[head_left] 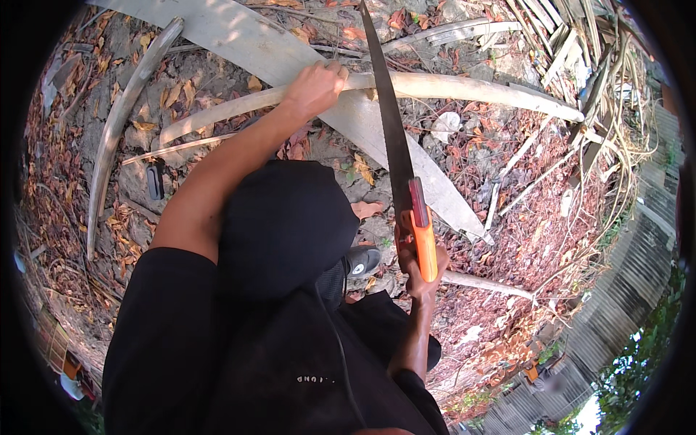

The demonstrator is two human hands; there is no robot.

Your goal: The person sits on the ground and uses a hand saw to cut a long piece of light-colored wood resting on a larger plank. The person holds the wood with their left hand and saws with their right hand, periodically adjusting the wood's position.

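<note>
Spreading across the far ground, a wide pale grey curved sheet (290,61) slants from far left toward near right, its long edge running under the work. Dry brown leaf litter (536,217) covers the open earth to the right; a tangle of split bamboo strips (580,51) crowds the far right edge. Lying across the sheet is a long pale curved bamboo pole (464,88). The left hand (315,87) is clamped around this pole. A long dark-bladed handsaw with an orange handle (395,156) crosses the pole just right of that hand, its blade pointing far. The right hand (420,272) is wrapped tight on the saw's handle, nearer. A grey shoe (361,261) shows beside it.
</note>
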